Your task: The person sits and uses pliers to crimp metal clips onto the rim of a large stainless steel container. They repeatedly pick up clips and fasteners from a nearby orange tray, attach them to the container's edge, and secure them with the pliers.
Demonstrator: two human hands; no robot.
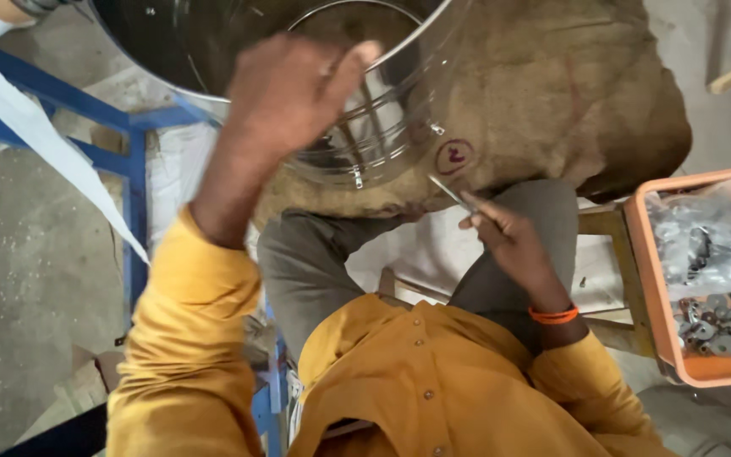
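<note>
My left hand is raised and rests on the rim of a large shiny steel drum that lies tilted on a brown burlap sack. The fingers curl over the drum's edge. My right hand sits lower, over my grey-trousered knee, and pinches a thin metal rod-like tool that points up towards the drum's lower edge. An orange band circles that wrist. Both sleeves are mustard yellow.
An orange plastic crate at the right holds several small metal parts and a clear plastic bag. A blue metal frame stands at the left on a concrete floor. A wooden stool edge shows beside the crate.
</note>
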